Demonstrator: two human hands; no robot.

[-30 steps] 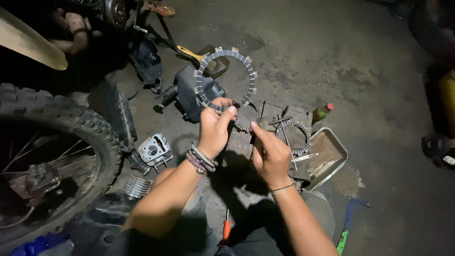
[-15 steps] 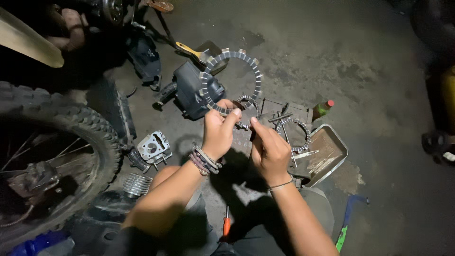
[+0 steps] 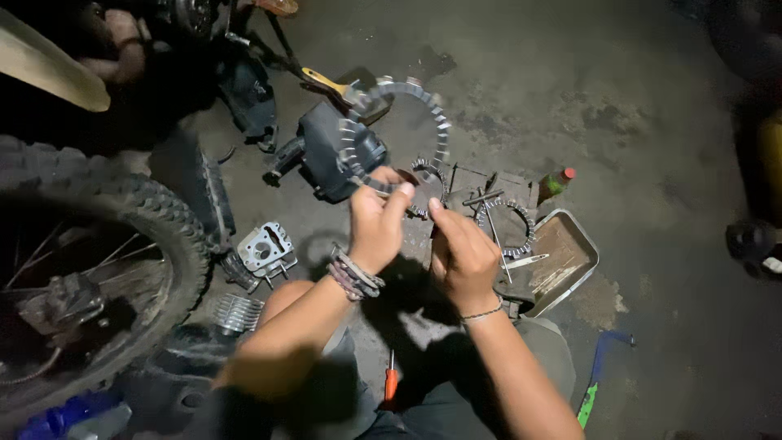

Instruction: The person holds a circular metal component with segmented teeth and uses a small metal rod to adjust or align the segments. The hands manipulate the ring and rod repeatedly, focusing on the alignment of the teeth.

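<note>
Your left hand [image 3: 376, 224] pinches the lower edge of a toothed clutch ring [image 3: 397, 134], holding it upright above the concrete floor [image 3: 619, 98], fingers clamped on its rim. Your right hand [image 3: 463, 254] sits just beside it, fingers curled and pointing toward the ring's bottom edge; you cannot tell from here whether it grips anything. Below your hands, a second toothed ring [image 3: 511, 228] lies on the floor beside a metal tray [image 3: 570, 259]. A cylinder head [image 3: 265, 248] rests near the knobby tyre [image 3: 155, 236] to your left, and an orange-handled screwdriver [image 3: 391, 383] lies between your knees.
</note>
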